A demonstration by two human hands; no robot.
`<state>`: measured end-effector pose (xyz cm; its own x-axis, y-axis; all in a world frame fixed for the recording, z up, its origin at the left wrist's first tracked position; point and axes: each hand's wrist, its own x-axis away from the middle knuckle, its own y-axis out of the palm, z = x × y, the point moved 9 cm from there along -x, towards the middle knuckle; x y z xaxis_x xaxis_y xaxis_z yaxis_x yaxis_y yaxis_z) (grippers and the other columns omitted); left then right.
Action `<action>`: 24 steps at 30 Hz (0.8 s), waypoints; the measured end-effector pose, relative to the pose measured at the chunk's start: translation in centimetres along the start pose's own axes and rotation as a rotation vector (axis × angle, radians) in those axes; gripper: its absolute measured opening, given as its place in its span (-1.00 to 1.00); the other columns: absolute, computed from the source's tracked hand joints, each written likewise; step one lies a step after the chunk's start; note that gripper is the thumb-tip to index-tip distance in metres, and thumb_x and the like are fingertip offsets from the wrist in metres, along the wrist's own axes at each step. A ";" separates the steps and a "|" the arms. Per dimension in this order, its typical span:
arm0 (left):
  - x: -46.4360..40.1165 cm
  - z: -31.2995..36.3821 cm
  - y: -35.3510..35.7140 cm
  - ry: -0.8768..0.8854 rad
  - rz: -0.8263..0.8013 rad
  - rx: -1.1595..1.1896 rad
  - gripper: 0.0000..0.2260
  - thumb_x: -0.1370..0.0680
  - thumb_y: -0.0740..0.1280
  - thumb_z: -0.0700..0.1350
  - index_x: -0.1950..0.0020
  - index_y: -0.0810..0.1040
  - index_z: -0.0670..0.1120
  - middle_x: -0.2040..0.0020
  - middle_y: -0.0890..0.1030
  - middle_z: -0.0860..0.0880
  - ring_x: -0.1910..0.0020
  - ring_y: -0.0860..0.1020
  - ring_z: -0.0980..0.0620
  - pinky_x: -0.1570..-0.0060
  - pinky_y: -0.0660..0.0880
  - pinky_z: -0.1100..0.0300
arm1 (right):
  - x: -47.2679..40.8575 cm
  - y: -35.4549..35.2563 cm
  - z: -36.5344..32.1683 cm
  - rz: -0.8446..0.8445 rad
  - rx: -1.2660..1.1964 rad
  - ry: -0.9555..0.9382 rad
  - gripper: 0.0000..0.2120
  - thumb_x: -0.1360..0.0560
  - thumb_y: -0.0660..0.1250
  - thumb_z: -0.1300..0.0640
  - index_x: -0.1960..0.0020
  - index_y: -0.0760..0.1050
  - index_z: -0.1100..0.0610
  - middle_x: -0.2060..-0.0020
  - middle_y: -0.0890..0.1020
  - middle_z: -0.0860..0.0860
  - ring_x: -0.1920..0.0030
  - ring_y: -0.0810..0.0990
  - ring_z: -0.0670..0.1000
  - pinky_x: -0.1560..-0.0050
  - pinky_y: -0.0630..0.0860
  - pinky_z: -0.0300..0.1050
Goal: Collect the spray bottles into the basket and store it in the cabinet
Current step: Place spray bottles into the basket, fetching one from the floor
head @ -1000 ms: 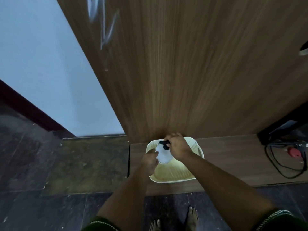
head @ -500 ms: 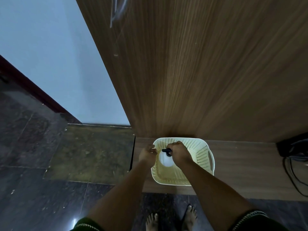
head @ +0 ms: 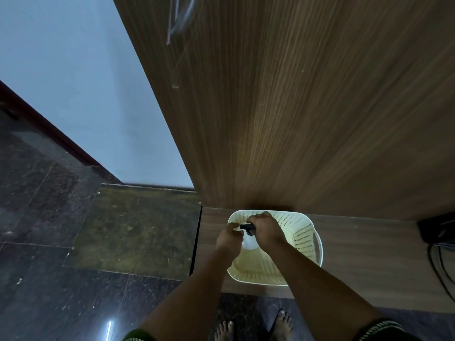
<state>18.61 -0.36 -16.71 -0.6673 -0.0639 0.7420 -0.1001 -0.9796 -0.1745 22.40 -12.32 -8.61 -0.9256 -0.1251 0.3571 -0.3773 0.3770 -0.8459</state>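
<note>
1 basket [head: 305, 232], 1 spray bottle [head: 249, 241], 2 hands.

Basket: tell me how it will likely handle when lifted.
The perforated cream basket is probably light and slightly flexible. With one spray bottle standing near its left wall, it may tip that way. The side handle should give a firm grip.

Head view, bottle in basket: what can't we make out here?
- Spray bottle: mostly hidden by the right hand and left hand; only the black nozzle and a white patch show.
- Basket: near floor covered by the right forearm, so any other bottles are unseen.
- Black cables: cut off by the right edge.
- Dim light blurs detail.
</note>
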 end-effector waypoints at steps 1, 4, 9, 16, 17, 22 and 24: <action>0.1 0.3 0.0 0.004 0.002 -0.001 -0.67 -0.53 0.25 -0.21 -0.29 0.51 -0.05 -0.10 0.65 -0.18 0.01 0.61 -0.13 -0.07 0.54 0.05 | 0.0 0.0 0.1 0.008 0.013 -0.005 -0.77 -0.41 0.31 0.08 -0.03 0.59 0.10 0.04 0.64 0.08 -0.11 0.51 0.09 -0.08 0.44 -0.06; 0.4 0.8 0.0 0.021 0.012 -0.030 -0.66 -0.53 0.24 -0.21 -0.31 0.49 -0.06 -0.10 0.64 -0.19 0.05 0.60 -0.08 0.03 0.51 0.08 | 0.1 0.2 0.6 0.009 0.059 0.002 -0.67 -0.50 0.27 0.12 -0.25 0.51 0.07 -0.12 0.61 0.06 -0.22 0.46 0.09 -0.20 0.44 -0.04; 0.9 1.5 0.0 0.049 0.020 -0.106 -0.65 -0.56 0.23 -0.19 -0.34 0.46 -0.03 -0.15 0.61 -0.20 -0.07 0.60 -0.18 0.08 0.50 0.04 | 0.2 0.3 1.4 0.008 0.138 0.032 -0.64 -0.52 0.27 0.09 -0.31 0.43 0.06 -0.16 0.57 0.05 -0.24 0.44 0.11 -0.17 0.48 0.01; 0.9 1.4 -0.2 0.095 0.046 -0.167 -0.70 -0.59 0.22 -0.18 -0.32 0.49 -0.06 -0.18 0.61 -0.10 -0.13 0.58 -0.14 0.06 0.49 0.12 | 0.0 0.6 2.0 -0.008 0.082 0.059 -0.84 -0.48 0.27 0.12 0.00 0.58 0.08 0.03 0.62 0.06 -0.06 0.56 0.09 0.05 0.49 -0.04; 0.9 1.5 -0.2 0.098 0.045 -0.164 -0.70 -0.59 0.22 -0.19 -0.31 0.50 -0.06 -0.18 0.61 -0.09 -0.13 0.58 -0.14 0.09 0.47 0.15 | -0.1 0.6 2.0 -0.003 0.083 0.055 -0.84 -0.47 0.27 0.12 0.00 0.59 0.07 0.03 0.62 0.06 -0.06 0.55 0.09 0.06 0.48 -0.05; 0.7 1.4 0.3 0.107 0.003 -0.180 -0.66 -0.57 0.25 -0.25 -0.34 0.47 -0.10 -0.28 0.56 -0.07 -0.25 0.52 -0.07 -0.22 0.47 0.12 | -0.3 0.6 2.3 0.004 0.061 0.068 -0.81 -0.47 0.29 0.10 -0.04 0.59 0.10 0.01 0.63 0.06 -0.06 0.57 0.09 0.01 0.48 -0.07; 0.7 1.3 0.4 0.106 -0.002 -0.186 -0.65 -0.57 0.25 -0.25 -0.36 0.45 -0.11 -0.31 0.54 -0.05 -0.27 0.51 -0.08 -0.24 0.47 0.08 | -0.3 0.5 2.6 0.020 0.062 0.073 -0.80 -0.48 0.27 0.14 -0.08 0.57 0.10 -0.02 0.62 0.07 -0.11 0.55 0.10 -0.03 0.49 -0.07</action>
<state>19.06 -1.03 -15.38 -0.7395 -0.0317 0.6724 -0.2300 -0.9269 -0.2966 22.41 -14.44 -10.16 -0.9294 -0.0500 0.3656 -0.3616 0.3205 -0.8755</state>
